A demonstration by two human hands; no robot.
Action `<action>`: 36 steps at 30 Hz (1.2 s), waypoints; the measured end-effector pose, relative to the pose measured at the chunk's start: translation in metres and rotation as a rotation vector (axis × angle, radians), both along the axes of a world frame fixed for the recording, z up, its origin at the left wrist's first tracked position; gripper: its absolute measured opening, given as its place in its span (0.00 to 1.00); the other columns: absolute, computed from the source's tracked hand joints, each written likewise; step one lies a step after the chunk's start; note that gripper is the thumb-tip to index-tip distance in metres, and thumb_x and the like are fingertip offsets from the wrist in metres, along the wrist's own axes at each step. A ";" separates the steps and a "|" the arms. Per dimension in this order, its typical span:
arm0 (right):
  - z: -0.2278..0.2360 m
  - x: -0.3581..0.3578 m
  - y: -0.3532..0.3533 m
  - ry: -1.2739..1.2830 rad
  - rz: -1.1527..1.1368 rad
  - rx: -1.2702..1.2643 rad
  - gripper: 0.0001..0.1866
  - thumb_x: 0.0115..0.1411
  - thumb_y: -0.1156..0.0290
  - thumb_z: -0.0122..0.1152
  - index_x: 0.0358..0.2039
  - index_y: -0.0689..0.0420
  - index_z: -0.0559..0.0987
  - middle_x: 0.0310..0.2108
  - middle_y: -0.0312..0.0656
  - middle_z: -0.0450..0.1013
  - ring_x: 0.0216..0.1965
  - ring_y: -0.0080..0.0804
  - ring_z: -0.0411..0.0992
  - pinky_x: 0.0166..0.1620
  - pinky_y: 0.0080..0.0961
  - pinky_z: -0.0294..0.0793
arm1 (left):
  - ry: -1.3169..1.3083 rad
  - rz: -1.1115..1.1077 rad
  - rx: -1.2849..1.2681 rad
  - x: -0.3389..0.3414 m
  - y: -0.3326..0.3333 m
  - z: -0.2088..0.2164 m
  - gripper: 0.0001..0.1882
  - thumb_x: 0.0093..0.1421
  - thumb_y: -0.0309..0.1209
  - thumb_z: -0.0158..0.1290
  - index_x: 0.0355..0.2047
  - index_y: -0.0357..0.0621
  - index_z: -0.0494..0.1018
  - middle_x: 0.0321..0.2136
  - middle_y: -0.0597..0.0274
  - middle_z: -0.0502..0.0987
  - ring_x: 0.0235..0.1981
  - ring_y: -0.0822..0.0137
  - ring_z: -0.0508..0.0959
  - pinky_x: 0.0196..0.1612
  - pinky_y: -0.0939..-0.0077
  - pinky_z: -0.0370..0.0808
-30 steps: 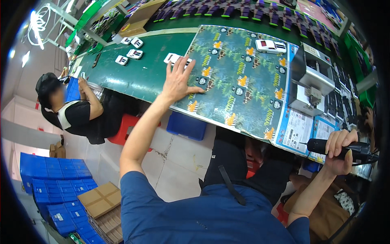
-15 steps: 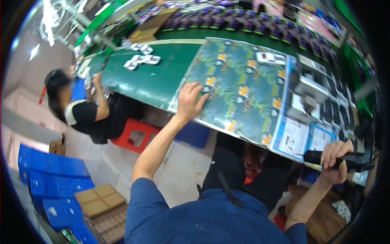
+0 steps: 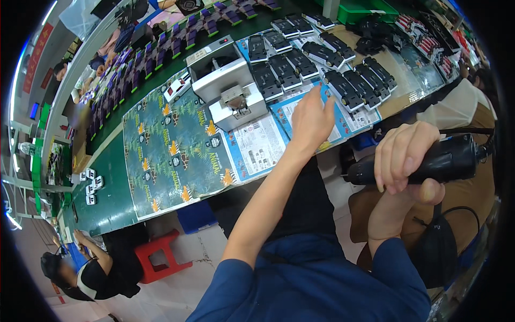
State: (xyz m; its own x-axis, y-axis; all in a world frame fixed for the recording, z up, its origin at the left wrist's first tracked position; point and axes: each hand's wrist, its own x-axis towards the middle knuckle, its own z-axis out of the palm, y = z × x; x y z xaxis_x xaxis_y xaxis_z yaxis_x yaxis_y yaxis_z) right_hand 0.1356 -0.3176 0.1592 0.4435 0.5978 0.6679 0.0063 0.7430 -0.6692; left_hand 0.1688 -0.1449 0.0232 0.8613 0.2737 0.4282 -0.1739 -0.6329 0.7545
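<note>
My right hand [image 3: 403, 155] is wrapped around a black electric screwdriver [image 3: 453, 160], held off the table's front edge with its thin tip pointing left and its cable trailing right. My left hand [image 3: 313, 121] reaches over the printed sheets, fingers stretched out and holding nothing. Close to its fingertips lie several toy cars [image 3: 343, 90] turned wheels up, black undersides showing, in rows. Left of that hand stands a grey metal box-shaped device [image 3: 228, 75] with a small metal fixture on its front. A single white toy car [image 3: 177, 89] rests beside the device.
A patterned sheet [image 3: 171, 150] covers the green table. More white toy cars [image 3: 92, 185] sit at the far left. Purple toy parts [image 3: 161, 48] line the back. Another person [image 3: 94, 271] works at the left end, near a red stool [image 3: 161, 257]. A green bin [image 3: 367, 9] stands behind.
The view has swung right, bringing the rows of upturned cars into sight. My left hand has moved from the patterned sheet toward those cars. The screwdriver stays in my right hand.
</note>
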 end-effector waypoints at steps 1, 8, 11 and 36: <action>-0.002 0.000 -0.002 0.004 -0.001 0.012 0.21 0.49 0.71 0.75 0.36 0.64 0.72 0.20 0.42 0.72 0.18 0.30 0.70 0.26 0.27 0.75 | 0.089 0.025 -0.009 0.012 -0.011 0.009 0.27 0.61 0.42 0.57 0.47 0.27 0.71 0.39 0.36 0.80 0.38 0.37 0.80 0.42 0.48 0.75; -0.007 0.017 -0.010 -0.080 0.129 0.061 0.21 0.49 0.70 0.77 0.38 0.64 0.74 0.22 0.43 0.75 0.20 0.34 0.76 0.28 0.30 0.82 | 0.298 0.099 -0.112 0.050 -0.052 0.011 0.36 0.47 0.38 0.69 0.49 0.30 0.64 0.41 0.36 0.77 0.45 0.37 0.78 0.48 0.49 0.75; -0.010 0.014 -0.011 -0.068 0.056 0.070 0.19 0.51 0.70 0.74 0.36 0.62 0.72 0.21 0.41 0.75 0.18 0.32 0.76 0.27 0.28 0.82 | 0.384 0.046 -0.296 0.055 -0.044 0.002 0.39 0.43 0.32 0.70 0.51 0.31 0.61 0.43 0.36 0.76 0.48 0.38 0.77 0.50 0.51 0.75; -0.003 0.031 0.208 -0.034 -0.474 0.028 0.04 0.59 0.75 0.65 0.31 0.61 0.78 0.17 0.37 0.72 0.17 0.24 0.71 0.26 0.21 0.73 | -0.118 0.063 -1.371 -0.196 0.148 -0.006 0.12 0.68 0.35 0.52 0.45 0.40 0.71 0.35 0.50 0.81 0.28 0.64 0.83 0.31 0.70 0.82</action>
